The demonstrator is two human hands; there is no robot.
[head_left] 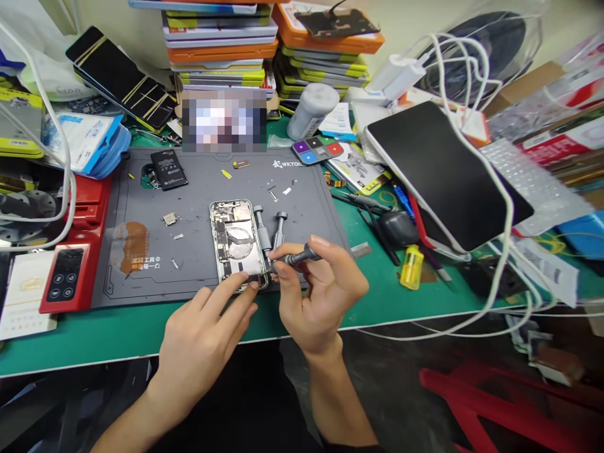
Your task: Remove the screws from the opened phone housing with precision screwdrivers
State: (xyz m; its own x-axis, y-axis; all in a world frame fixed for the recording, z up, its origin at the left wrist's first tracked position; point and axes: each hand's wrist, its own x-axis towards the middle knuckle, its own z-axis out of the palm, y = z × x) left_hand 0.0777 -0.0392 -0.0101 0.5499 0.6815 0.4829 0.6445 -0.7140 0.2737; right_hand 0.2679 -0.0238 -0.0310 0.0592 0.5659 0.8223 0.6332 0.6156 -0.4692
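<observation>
An opened smartphone point(240, 242), its inner parts showing, lies on a dark grey work mat point(155, 277). Fingertips of my left hand point(202, 333) rest on its lower end, fingers stretched out; the thumb is hidden. My right hand point(325, 289) grips a small precision screwdriver point(302, 255), which slants down toward the phone's lower right edge; whether the tip touches is too small to tell. Two more screwdrivers point(280, 231) lie right of the phone. A black phone battery point(168, 168) sits toward the back left, with small metal parts point(170, 219) about the mat.
Stacked flat boxes point(219, 31) stand behind the mat. A red device with buttons point(68, 277) borders its left side. To the right are a grey bottle point(311, 112), a large dark-screened tablet point(434, 170), a yellow-handled tool point(412, 267) and looping white cables point(507, 233).
</observation>
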